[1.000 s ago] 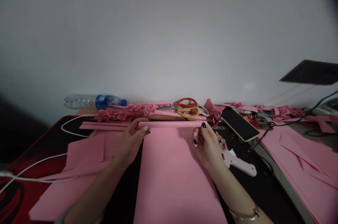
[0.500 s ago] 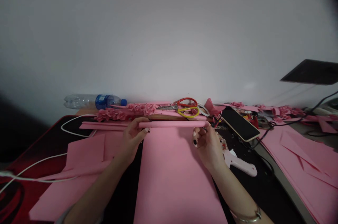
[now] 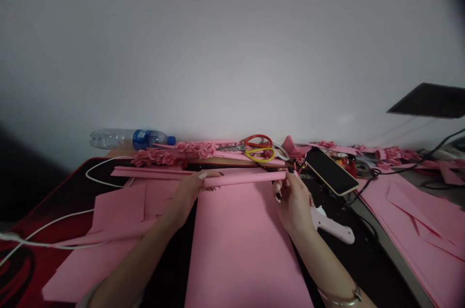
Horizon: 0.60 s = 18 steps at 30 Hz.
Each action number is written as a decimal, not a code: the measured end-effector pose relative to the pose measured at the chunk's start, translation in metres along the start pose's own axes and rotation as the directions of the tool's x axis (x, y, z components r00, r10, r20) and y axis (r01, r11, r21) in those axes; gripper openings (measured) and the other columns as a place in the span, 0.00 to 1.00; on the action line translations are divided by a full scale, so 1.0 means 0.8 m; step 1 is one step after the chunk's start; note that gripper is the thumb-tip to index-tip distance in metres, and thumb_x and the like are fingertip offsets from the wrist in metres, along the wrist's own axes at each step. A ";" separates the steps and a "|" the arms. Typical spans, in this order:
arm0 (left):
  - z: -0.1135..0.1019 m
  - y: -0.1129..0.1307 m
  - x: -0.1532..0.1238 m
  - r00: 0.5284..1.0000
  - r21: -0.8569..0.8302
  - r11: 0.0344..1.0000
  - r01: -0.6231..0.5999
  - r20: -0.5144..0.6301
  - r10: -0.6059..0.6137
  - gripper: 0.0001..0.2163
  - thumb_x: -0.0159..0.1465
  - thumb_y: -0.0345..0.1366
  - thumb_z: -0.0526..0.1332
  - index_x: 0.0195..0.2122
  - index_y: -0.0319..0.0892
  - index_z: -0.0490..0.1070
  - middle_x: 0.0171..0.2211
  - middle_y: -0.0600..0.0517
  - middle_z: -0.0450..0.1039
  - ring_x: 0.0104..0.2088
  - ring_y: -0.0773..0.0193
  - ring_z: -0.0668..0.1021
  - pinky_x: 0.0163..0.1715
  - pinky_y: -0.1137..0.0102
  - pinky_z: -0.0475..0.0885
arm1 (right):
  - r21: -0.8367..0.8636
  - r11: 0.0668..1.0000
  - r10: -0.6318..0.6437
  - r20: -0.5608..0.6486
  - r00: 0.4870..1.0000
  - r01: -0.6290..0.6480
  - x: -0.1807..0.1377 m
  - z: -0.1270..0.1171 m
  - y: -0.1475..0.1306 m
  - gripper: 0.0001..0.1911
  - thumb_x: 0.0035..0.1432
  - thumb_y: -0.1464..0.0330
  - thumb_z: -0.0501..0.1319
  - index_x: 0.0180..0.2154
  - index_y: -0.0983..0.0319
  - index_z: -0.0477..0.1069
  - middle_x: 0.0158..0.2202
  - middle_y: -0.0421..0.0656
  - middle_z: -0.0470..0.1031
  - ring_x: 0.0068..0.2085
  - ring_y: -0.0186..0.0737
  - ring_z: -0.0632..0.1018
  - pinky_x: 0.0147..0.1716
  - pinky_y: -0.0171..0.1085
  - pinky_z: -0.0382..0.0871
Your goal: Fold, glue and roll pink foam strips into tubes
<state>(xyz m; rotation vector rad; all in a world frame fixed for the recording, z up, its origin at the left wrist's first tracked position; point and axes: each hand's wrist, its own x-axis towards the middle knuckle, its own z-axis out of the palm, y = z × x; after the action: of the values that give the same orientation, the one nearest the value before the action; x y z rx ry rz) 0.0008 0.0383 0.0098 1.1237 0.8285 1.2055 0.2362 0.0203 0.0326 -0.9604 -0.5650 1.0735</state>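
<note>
A thin pink paper tube stretches between my two hands above a large pink sheet of paper. My left hand grips its left end, thumb on top and fingers beneath. At the other end, my right hand pinches the tube between thumb and fingers, the remaining fingers curled. The tube tilts slightly, its right end higher in view. Beside my right wrist lies a white glue gun, its front part hidden behind the hand. More pink rolled strips rest just beyond my left hand.
Along the wall lie a plastic bottle, pink paper flowers and scissors with red and yellow handles. A phone rests at right, near black cables and stacked pink sheets. Cut pink paper and white cables lie left.
My left hand has shifted right and turned over the tube's end. The right hand has moved slightly right, and the tube has gone from level to tilted, lower at left.
</note>
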 end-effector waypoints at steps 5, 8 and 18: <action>0.007 0.006 -0.008 0.965 0.130 0.981 0.141 0.202 -0.165 0.18 0.63 0.47 0.55 0.35 0.41 0.81 0.26 0.47 0.76 0.27 0.61 0.73 0.25 0.71 0.62 | 0.011 0.999 0.035 0.016 0.999 -0.035 -0.001 -0.001 0.001 0.17 0.50 0.62 0.66 0.20 0.60 0.60 0.14 0.32 0.61 0.16 0.27 0.60 0.14 0.28 0.53; 0.012 0.013 -0.011 0.905 0.269 0.947 0.175 0.334 -0.262 0.17 0.63 0.47 0.57 0.29 0.40 0.80 0.21 0.50 0.73 0.23 0.66 0.69 0.24 0.73 0.60 | -0.001 0.998 0.062 0.053 0.997 -0.062 -0.002 -0.001 0.002 0.14 0.50 0.62 0.66 0.23 0.61 0.65 0.13 0.32 0.60 0.16 0.27 0.60 0.14 0.28 0.52; 0.024 0.021 -0.022 0.771 0.361 0.868 0.340 0.422 -0.477 0.21 0.65 0.51 0.54 0.46 0.41 0.75 0.18 0.56 0.65 0.18 0.70 0.66 0.18 0.76 0.57 | -0.097 0.978 0.204 0.267 0.942 -0.184 -0.016 0.005 0.013 0.13 0.52 0.60 0.66 0.36 0.62 0.74 0.15 0.34 0.65 0.15 0.28 0.63 0.12 0.27 0.57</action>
<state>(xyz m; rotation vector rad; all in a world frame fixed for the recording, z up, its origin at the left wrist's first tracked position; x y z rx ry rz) 0.0104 0.0166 0.0294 1.3085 0.7865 0.4006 0.2232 0.0117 0.0258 -0.9487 -0.7520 1.3860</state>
